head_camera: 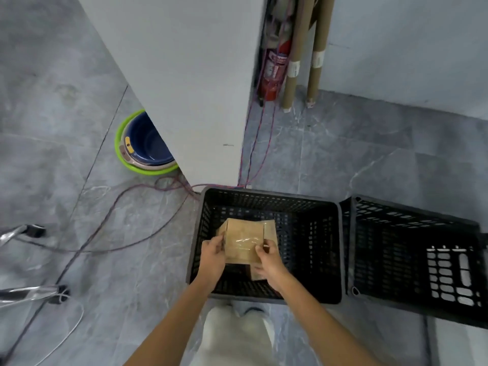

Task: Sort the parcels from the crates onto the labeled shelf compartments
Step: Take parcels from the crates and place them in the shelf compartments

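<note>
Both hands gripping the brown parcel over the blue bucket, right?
Not the blue bucket, which sits apart. The head view shows the left hand and right hand gripping the brown parcel over the black crate by the pillar.

Nothing here can be read. The extinguisher carries a pale label whose print is too blurred to make out, and the white stickers on the cardboard tubes show no legible marks. The parcel shows only glossy tape, with no writing that can be told.
</note>
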